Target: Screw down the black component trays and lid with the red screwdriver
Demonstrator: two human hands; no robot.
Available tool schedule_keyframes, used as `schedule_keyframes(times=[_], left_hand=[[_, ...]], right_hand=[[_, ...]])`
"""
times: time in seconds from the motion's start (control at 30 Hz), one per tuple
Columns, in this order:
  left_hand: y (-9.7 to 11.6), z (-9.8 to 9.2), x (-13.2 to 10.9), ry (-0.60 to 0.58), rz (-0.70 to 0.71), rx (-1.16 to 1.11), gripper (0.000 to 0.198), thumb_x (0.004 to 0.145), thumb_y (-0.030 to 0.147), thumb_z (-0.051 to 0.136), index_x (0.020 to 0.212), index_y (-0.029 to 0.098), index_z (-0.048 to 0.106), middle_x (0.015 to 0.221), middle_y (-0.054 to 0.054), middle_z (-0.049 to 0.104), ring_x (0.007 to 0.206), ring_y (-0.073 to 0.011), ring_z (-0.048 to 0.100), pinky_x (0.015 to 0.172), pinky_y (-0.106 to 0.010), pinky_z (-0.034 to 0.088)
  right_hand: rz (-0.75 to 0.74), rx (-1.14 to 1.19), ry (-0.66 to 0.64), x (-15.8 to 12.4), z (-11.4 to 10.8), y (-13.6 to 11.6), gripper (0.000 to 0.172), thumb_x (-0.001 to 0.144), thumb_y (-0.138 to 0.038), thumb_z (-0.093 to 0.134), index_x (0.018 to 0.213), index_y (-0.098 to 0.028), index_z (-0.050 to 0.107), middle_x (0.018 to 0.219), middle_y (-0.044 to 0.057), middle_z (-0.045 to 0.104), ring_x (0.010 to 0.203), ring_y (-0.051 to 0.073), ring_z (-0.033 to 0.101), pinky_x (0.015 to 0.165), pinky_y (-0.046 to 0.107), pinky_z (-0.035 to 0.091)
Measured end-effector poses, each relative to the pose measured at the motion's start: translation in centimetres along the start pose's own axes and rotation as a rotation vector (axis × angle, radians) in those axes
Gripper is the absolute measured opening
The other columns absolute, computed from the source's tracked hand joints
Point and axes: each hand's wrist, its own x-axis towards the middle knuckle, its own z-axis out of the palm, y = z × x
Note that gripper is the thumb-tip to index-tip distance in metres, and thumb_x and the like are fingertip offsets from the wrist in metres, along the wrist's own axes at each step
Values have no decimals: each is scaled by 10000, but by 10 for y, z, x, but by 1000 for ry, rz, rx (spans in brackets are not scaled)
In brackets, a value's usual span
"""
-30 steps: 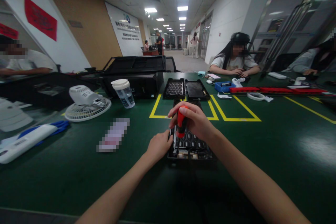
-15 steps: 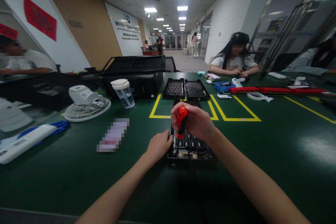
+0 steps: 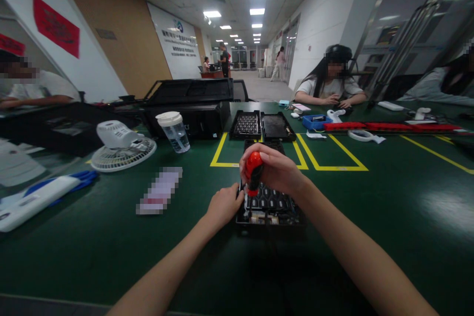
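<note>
My right hand (image 3: 277,165) is closed around the red-and-black handle of a screwdriver (image 3: 255,170), which stands nearly upright over an open black case (image 3: 272,222). The screwdriver's tip is too small to make out. Inside the case lie a black plate with rows of oval recesses (image 3: 270,197) and, at the near side, some light-coloured parts (image 3: 263,219). My left hand (image 3: 224,205) grips the left edge of the case, thumb on the rim; its other fingers are partly hidden. My right hand covers the upper left of the case.
Beyond the case stand another open black case (image 3: 246,125), a lidded cup (image 3: 174,132) and a white fan (image 3: 122,145). A blurred-out flat item (image 3: 160,191) lies left. To the right are a blue tray (image 3: 316,122) and a tape roll (image 3: 361,135). Across the table sits a person (image 3: 329,81).
My right hand and the screwdriver have shifted slightly left, with the wrist a little turned. My left hand and the case stay put. A person far back has stepped right.
</note>
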Motion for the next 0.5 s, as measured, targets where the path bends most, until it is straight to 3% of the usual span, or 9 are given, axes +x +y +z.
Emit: schedule_keyframes(times=[0.5], left_hand=[[6,-6,-2,-49,-63,-27,296,889,365,343,1013,189,547,944,-100,663,883,-224,628,742,-297,435]], right_hand=[[21,-215,-31,-6,-4,-16,196,843,-258,503,982,-131,557,935,90,615,818,176,623,747,355,490]])
